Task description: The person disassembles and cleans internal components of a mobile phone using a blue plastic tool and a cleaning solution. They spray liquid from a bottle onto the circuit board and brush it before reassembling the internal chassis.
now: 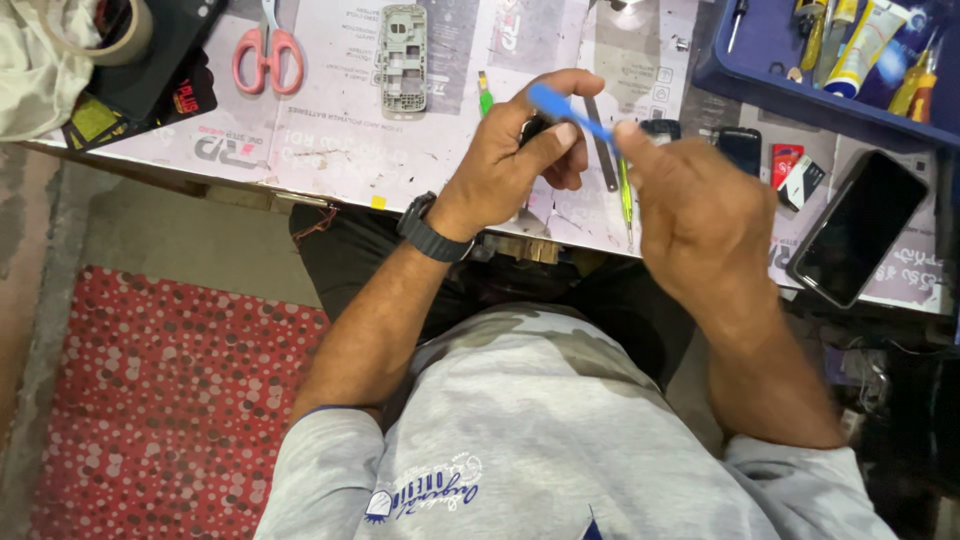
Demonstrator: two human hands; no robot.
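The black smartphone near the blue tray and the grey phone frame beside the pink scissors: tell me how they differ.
The black smartphone is whole, with a dark glossy screen; the grey phone frame is a bare shell with open cut-outs. The smartphone is larger and lies slanted near the table's edge; the frame lies straight, farther back. The smartphone sits right of the right hand, the frame left of the left hand. Both lie flat on the worktable, untouched.

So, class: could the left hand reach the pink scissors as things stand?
Probably yes. The scissors lie uncovered on the table, up and left of the left hand, with nothing between them. But that hand is holding a blue tool and a small dark part, so it would need freeing first.
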